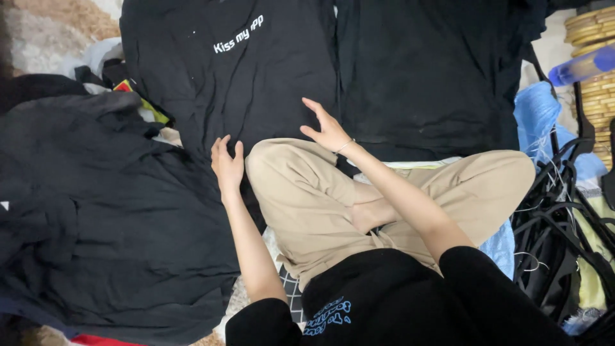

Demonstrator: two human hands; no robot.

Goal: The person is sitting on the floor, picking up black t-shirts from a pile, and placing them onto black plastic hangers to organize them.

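Black shirt (237,70) before open hands; garment pile (96,218) left.

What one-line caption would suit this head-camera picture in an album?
Seated cross-legged in beige trousers, a person rests the left hand and open right hand on a spread black T-shirt.

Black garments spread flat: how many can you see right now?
3: black shirt with white lettering ahead of the left hand, plain one beyond the right hand, crumpled one left. More may be hidden.
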